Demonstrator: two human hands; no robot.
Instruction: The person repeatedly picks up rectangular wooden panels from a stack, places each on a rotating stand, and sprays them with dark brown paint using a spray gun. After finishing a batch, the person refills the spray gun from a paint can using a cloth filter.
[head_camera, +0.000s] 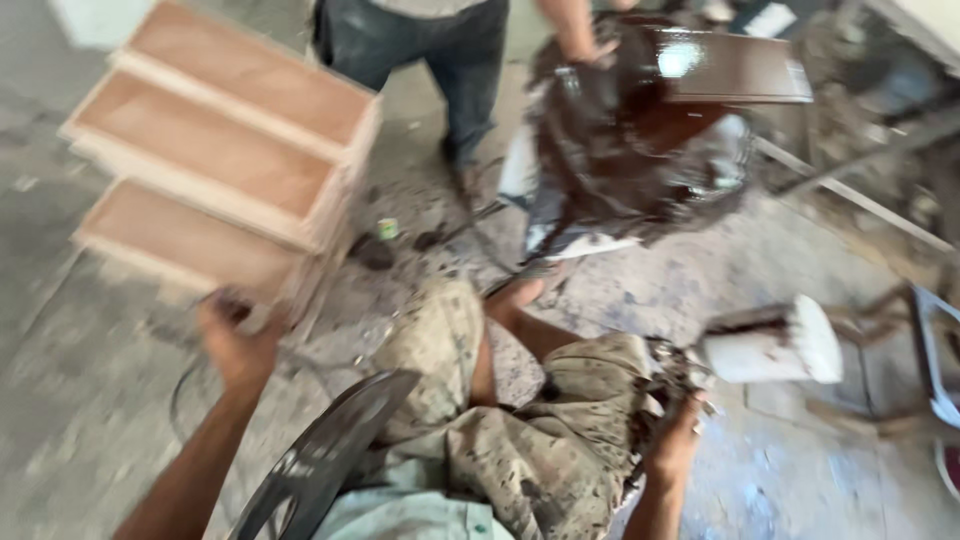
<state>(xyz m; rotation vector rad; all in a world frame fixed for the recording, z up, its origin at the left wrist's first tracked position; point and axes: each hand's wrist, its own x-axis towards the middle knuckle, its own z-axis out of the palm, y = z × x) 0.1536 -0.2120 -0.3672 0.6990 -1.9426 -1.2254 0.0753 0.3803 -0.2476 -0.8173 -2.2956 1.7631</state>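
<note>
You are gripping the lower corner of the stacked bare-wood drawer boxes with your left hand. Your right hand is clutching a dark, stained rag just beside a white plastic container lying on the stained floor.

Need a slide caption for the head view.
Left hand at a wooden drawer stack; right hand by a white can.

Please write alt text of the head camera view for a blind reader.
Blurred view down at a seated person: the left hand grips a corner of a bare wooden shelf unit, and the right hand holds a stained white container. Another person stands by a dark varnished panel.
</note>
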